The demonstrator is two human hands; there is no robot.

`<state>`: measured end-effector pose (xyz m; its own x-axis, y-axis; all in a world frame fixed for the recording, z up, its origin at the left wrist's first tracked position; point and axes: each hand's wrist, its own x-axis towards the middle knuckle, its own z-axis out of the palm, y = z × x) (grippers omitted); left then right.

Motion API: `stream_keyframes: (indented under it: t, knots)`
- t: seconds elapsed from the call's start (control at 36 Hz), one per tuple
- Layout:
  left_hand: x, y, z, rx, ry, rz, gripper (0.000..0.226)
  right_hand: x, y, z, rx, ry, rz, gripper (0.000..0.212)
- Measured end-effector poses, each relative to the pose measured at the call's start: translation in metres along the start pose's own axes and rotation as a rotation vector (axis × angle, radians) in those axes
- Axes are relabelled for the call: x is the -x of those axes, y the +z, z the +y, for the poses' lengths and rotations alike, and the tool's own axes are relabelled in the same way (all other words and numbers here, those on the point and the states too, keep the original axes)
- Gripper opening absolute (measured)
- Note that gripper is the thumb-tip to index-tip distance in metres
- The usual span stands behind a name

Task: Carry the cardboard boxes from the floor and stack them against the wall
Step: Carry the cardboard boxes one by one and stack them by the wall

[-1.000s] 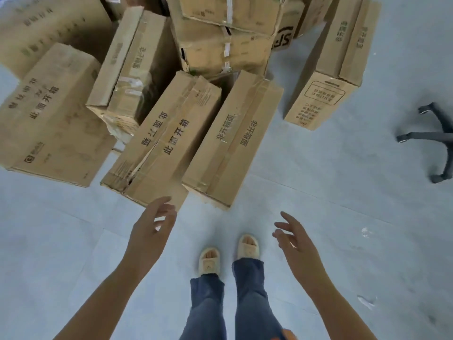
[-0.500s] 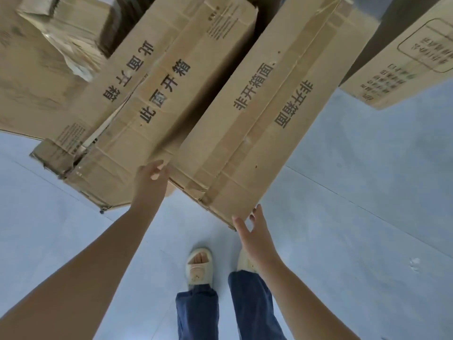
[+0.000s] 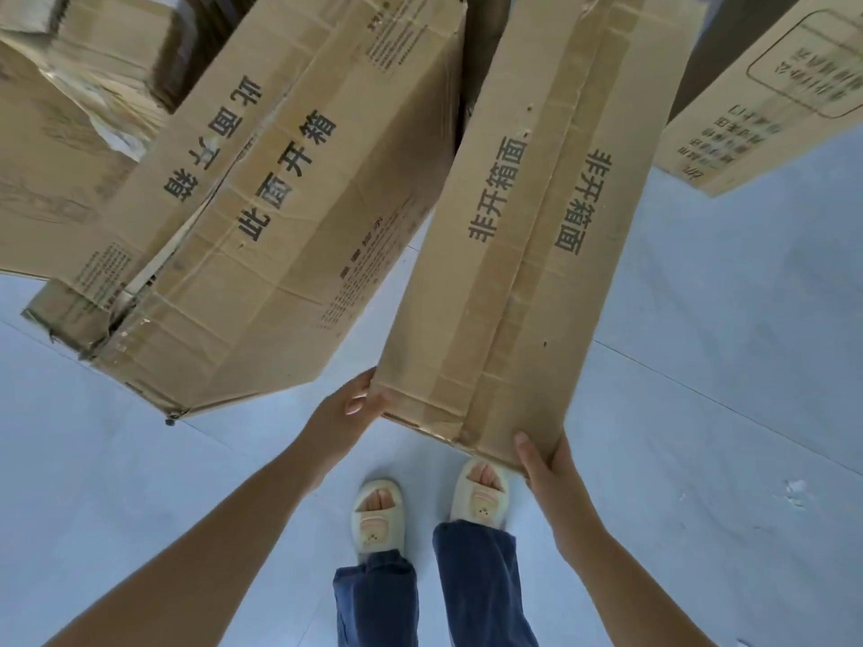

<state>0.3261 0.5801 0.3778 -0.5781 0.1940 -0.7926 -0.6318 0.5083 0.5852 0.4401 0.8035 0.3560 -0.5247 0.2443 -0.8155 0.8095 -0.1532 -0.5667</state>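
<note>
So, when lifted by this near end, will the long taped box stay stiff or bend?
The long taped box probably stays fairly stiff: its faces look flat. The crumpled near edge may give where the left hand and right hand grip. Being long, it may swing.

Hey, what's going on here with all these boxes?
A person is bent over a pile of cardboard boxes on the floor and has taken hold of the near end of one long box. The left hand grips its left corner and the right hand grips its right corner. A neighbouring box lies just to the left, untouched.
</note>
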Motion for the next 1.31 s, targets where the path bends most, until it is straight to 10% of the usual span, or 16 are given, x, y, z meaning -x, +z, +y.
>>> stream_keyframes:
  t: [0.08, 0.42, 0.72, 1.31]
  knots:
    - [-0.006, 0.030, -0.004, 0.020, 0.026, -0.030, 0.041, -0.002, -0.022, 0.005, -0.020, -0.014, 0.020, 0.053]
    - [-0.017, 0.046, -0.002, 0.270, 0.085, -0.023, 0.070, 0.007, -0.026, -0.005, -0.208, -0.100, 0.014, 0.053]
    - [0.059, 0.037, 0.116, 0.489, 0.128, 0.097, 0.040, 0.092, -0.028, -0.115, -0.454, -0.209, 0.240, 0.039]
    - [0.299, 0.023, 0.129, 0.635, 0.049, 0.071, 0.036, 0.315, -0.041, -0.140, -0.219, -0.320, 0.325, 0.033]
